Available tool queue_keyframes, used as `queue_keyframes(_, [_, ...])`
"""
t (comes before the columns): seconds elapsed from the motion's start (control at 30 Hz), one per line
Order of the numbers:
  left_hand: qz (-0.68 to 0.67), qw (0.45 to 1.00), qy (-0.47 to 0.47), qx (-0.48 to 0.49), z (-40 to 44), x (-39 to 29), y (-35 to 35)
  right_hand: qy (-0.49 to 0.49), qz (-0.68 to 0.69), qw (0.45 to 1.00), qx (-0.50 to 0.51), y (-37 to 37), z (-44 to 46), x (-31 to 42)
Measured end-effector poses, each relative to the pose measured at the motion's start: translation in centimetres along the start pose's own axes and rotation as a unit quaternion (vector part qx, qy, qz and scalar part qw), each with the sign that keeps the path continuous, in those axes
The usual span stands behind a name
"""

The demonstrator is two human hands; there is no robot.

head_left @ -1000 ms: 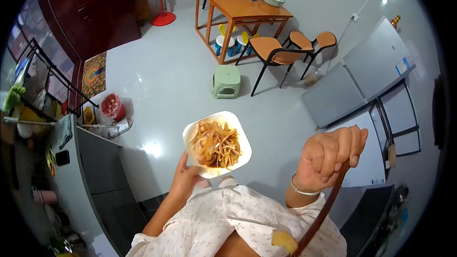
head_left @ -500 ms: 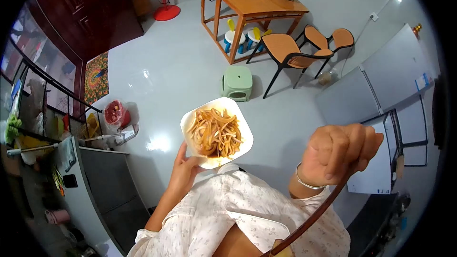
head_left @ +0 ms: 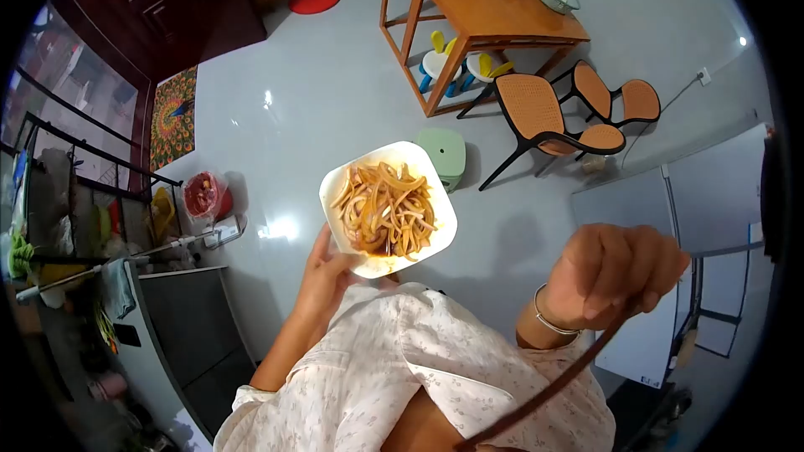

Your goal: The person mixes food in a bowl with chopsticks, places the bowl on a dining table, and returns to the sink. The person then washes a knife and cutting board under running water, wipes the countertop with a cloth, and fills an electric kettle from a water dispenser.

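My left hand (head_left: 322, 278) holds a white, round-cornered square plate (head_left: 447, 224) by its lower left edge, the thumb over the rim. Brown-sauced strips that look like sliced onion (head_left: 385, 208) are heaped on it, with dark sauce pooled near the lower edge. At the right, my right hand (head_left: 618, 274) is closed around dark brown chopsticks (head_left: 553, 389), which run down to the bottom edge close to the camera. I cannot make out the two sticks apart, and their lower end is out of view. A bracelet circles the right wrist.
Ahead stand a green stool (head_left: 444, 149), a wooden table (head_left: 477, 0) and orange-seated chairs (head_left: 529, 105). A refrigerator (head_left: 624, 201) is at the right. On the left are a red bin (head_left: 208, 197), a grey cabinet (head_left: 188, 318) and a patterned doormat (head_left: 173, 117).
The plate has risen slightly and moved a little right. The room has shifted rightward at the table as the view turned. A pale piece at the chopsticks' lower end is no longer visible.
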State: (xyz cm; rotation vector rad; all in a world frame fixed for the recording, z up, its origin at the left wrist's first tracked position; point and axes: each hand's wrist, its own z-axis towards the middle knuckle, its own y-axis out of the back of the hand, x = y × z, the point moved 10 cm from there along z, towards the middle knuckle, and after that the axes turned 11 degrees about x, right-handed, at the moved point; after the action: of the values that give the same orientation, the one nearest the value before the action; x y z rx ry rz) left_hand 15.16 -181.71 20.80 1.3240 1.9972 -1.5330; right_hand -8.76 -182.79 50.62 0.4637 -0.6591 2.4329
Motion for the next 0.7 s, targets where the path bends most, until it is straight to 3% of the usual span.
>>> queue_keyframes(0.23, [-0.008,1.000,0.015,0.018,10.0,-6.2,2.1,-0.019,-0.100,0.983,-0.151,11.1,1.6,-9.1])
queue_keyframes(0.3, [0.017,0.999,0.020,0.020,12.9,-8.6,3.2,-0.069,-0.119,0.958,-0.251,15.0,1.3,-12.8])
queue_keyframes(0.37, [0.018,0.999,0.035,0.016,15.1,-11.1,3.8,-0.121,-0.232,0.910,-0.322,17.6,1.0,-15.8])
queue_keyframes(0.43, [-0.001,1.000,0.010,0.010,17.8,-13.9,4.4,-0.150,-0.285,0.904,-0.279,19.1,2.5,-19.3])
queue_keyframes(0.5, [0.021,0.999,0.019,0.022,21.0,-15.6,6.0,-0.206,-0.424,0.854,-0.218,20.9,3.5,-22.2])
queue_keyframes(0.53, [0.041,0.999,0.025,0.025,22.4,-16.7,6.5,-0.227,-0.422,0.869,-0.126,21.2,4.3,-24.1])
queue_keyframes(0.7, [0.056,0.998,0.015,0.023,28.4,-20.1,7.6,-0.297,-0.418,0.850,-0.120,23.6,7.7,-30.4])
